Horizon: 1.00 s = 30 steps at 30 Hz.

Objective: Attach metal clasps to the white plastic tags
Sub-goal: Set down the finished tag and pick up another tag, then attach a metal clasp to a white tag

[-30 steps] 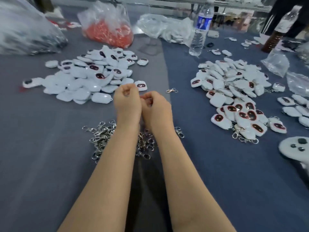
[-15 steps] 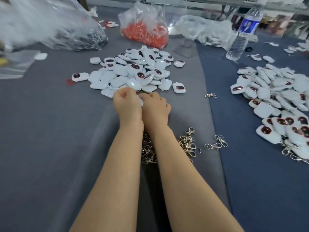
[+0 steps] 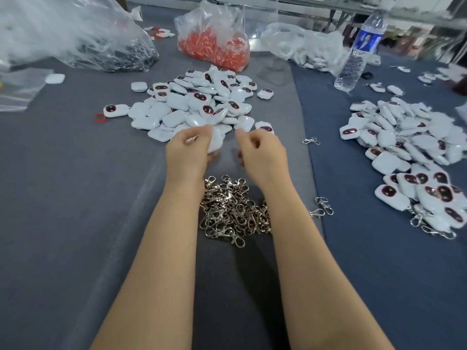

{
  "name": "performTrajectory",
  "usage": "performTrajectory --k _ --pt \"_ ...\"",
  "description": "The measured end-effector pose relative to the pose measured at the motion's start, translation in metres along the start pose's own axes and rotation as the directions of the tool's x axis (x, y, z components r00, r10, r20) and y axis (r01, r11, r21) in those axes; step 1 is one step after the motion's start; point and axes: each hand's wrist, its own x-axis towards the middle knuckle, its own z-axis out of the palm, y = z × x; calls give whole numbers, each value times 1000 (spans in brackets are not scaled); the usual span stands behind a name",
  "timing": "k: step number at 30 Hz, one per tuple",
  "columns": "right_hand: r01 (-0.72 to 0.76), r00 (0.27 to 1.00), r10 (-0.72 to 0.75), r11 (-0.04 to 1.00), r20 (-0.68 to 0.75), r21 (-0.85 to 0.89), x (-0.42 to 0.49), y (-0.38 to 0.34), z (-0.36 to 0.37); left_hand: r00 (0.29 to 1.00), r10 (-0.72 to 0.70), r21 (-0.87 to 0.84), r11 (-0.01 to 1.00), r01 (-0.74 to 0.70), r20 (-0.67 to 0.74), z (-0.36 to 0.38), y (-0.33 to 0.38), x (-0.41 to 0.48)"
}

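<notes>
Since half a second ago the two hands, then pressed together, have been drawn apart, and the view has been shifted slightly. Toward the far left part of the desk a heap of bare tags is spread, none seen with a clasp fitted. At its near edge a white tag is gripped by the left hand, fingers curled round it. Between the forearms, near the middle of the desk, a pile of metal clasps is left waiting. The right hand is held just beside the left with fingers curled; whether a clasp is pinched in it cannot be told. By the right edge, finished tags with clasps hanging from them are heaped. Much is judged done, yet a large share is left.
</notes>
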Motion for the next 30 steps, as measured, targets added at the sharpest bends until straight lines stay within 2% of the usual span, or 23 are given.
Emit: performTrajectory --k 2,4,7,11,13,15,18,20,22,25,27,30 --pt "50 984 6 951 180 -304 -10 4 2 989 -146 -319 939 131 -24 -2 4 -3" --pt "111 953 48 863 300 -493 -23 6 9 973 -231 -531 825 193 -6 -1 9 -9" --pt "185 956 -20 815 293 -548 -35 8 16 961 -269 -646 724 241 57 7 11 -17" --pt "193 967 -90 869 238 -455 -32 18 3 949 -270 -657 688 307 160 23 7 -26" --pt "141 980 -90 944 179 -297 -30 27 -6 950 -262 -592 744 310 169 30 2 -30" --pt "114 990 -101 983 94 -147 -25 33 -14 964 -229 -472 840 267 139 36 -5 -32" --pt "27 999 -23 994 -41 108 -17 40 -25 991 -90 -254 961 112 97 42 -17 -30" --pt "-34 995 55 970 -81 241 -14 43 -33 995 25 -89 996 -16 100 42 -23 -29" --pt "-67 990 107 931 -92 358 -13 46 -41 984 113 109 986 -128 138 43 -28 -30" --pt "-72 984 138 884 -109 463 -13 46 -51 947 206 359 888 -287 248 45 -33 -38" --pt "-54 987 120 868 -102 494 -13 46 -52 925 222 451 822 -348 308 47 -35 -42" --pt "-48 992 99 864 -76 501 -14 47 -52 921 192 529 771 -356 339 48 -37 -43"
